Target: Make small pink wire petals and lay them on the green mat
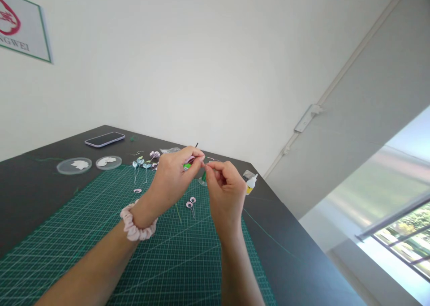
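My left hand (pixel 178 171), with a pale pink scrunchie (pixel 137 223) round its wrist, is pinched shut above the far part of the green cutting mat (pixel 174 265). Its fingertips nearly meet those of my right hand (pixel 226 185), which is pinched as well. Whatever is between the fingers is too small to make out. Below the hands, small pinkish flower pieces on thin stems (pixel 190 204) lie on the mat. A green spool (pixel 204 177) stands just behind, partly hidden by my fingers. Left of my left hand are pale blue petals on wire stems (pixel 141 163).
On the dark table (pixel 282 234), two shallow clear dishes (pixel 63 167) hold white pieces, and a phone (pixel 105 139) lies farther back. A glue bottle (pixel 251 185) stands to the right. Lilac flower pieces (pixel 154 155) sit behind the mat. A green thread (pixel 268 235) trails rightward.
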A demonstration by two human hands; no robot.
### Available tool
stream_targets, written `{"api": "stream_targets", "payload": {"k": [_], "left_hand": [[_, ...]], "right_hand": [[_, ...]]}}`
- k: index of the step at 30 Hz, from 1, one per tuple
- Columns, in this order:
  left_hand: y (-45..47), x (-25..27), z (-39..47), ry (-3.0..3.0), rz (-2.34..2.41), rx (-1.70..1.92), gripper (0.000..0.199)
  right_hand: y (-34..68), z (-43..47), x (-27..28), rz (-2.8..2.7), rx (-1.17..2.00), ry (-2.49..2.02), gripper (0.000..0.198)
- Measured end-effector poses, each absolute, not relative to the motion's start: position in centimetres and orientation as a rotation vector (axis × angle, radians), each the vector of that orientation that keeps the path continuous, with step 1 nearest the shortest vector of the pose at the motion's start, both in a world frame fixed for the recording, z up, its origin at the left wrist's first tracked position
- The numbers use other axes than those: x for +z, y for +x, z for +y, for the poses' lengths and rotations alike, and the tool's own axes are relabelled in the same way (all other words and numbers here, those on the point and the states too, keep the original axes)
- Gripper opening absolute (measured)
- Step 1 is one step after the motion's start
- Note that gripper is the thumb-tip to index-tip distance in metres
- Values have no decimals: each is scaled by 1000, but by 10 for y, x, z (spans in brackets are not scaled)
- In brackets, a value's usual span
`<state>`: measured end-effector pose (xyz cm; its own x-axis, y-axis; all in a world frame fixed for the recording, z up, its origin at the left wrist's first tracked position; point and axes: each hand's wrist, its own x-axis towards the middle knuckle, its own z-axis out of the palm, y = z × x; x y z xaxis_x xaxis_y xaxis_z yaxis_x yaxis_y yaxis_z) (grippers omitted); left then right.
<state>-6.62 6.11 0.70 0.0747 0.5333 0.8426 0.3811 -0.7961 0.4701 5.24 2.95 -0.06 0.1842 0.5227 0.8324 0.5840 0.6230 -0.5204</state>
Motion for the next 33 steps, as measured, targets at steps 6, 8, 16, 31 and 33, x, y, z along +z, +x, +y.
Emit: {"api": "stream_targets", "payload": {"k": [6,8,16,31,33], "left_hand": [[-66,10,59,2424,923,1791,20],[-66,11,59,2471,873,1752,21],[-67,13,58,2570,750,1581,23],[-69,19,47,2538,592,1635,19],[-69,19,46,2522,599,1656,19]], "right_hand": [[56,19,5,-1510,-171,-1002,15],[58,17,6,-1508,-189,-1001,16],[74,21,8,-1470,-205,-997,16],[83,27,12,-1373,495,-897,11],[82,29,12,-1368,609,-858,12]]}}
